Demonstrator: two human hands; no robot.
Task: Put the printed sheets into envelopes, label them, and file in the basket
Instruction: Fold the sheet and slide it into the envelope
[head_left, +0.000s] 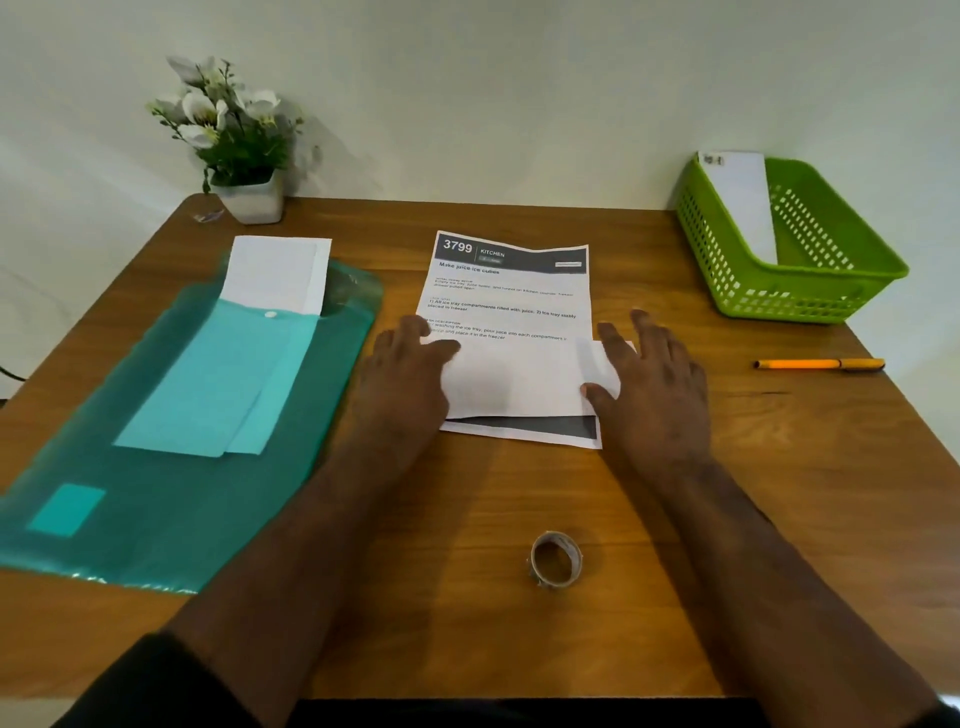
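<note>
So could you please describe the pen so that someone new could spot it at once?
Start at the green basket in the table's far right corner. Just nearer than it, by the right edge, lies the pen, flat and crosswise. It is slim and orange, the only orange thing there, and lies clear of the right hand.

A home desk for paperwork — wooden table (519, 499), potted flowers (234, 135), filing basket (810, 291), pen (821, 364).

Soft, even indoor light, faint shadows, wide-angle bending at the edges, slight overall blur.
</note>
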